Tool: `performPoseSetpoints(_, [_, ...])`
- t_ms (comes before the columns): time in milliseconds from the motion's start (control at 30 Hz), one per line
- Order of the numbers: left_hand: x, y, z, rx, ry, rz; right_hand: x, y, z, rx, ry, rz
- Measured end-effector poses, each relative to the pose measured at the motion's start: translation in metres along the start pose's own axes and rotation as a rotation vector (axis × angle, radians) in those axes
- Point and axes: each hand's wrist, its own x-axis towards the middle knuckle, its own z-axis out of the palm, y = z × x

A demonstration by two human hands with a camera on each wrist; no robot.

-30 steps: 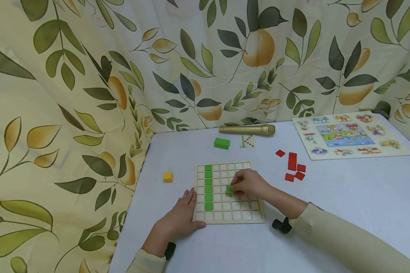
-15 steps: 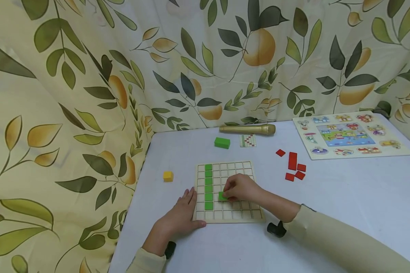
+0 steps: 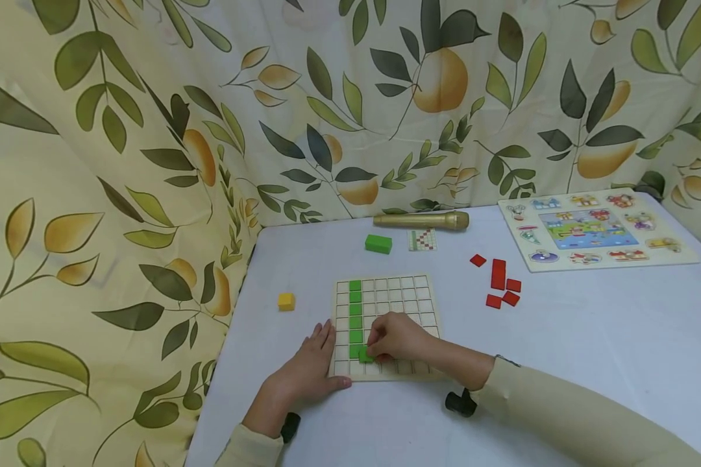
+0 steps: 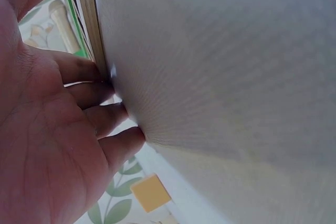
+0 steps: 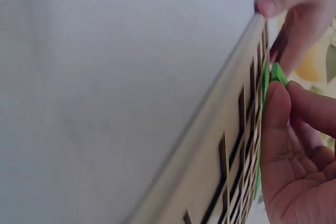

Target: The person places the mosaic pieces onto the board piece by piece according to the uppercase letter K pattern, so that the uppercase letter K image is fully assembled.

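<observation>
My right hand [image 3: 402, 337] pinches a small green square tile [image 3: 365, 356] between thumb and fingers, low over the wooden grid board [image 3: 405, 298]. In the right wrist view the pinched tile [image 5: 278, 73] is tilted beside the board's slots. A column of several green tiles [image 3: 355, 311] fills the second file from the left, and the held one is at its near end. My left hand [image 3: 311, 366] rests flat at the board's left side, thumb along the near edge. Its fingertips touch the cloth beside the board in the left wrist view.
Left of the board sits a yellow block [image 3: 286, 301]. Behind it are a green block [image 3: 378, 244], a pattern card [image 3: 423, 240] and a gold microphone [image 3: 420, 220]. Several red tiles [image 3: 498, 275] lie to the right, with a picture puzzle board [image 3: 596, 258] beyond.
My right hand has moved left and nearer across the board, carrying the green tile from the middle cells to the near end of the green column. The left hand has stayed put.
</observation>
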Motion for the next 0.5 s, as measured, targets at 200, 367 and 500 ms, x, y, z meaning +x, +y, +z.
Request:
performPoseSetpoints(200, [0.0,0.0,0.0,-0.002,0.005,0.004,-0.001,-0.004,0.012,-0.003,-0.02,-0.043])
performPoseSetpoints(367, [-0.001,-0.001,-0.001,-0.004,0.008,0.011,-0.001,-0.005,0.019,0.018,-0.038,-0.039])
performPoseSetpoints(500, [-0.002,-0.001,-0.001,0.002,0.006,0.019,-0.002,-0.007,0.023,-0.004,-0.03,-0.043])
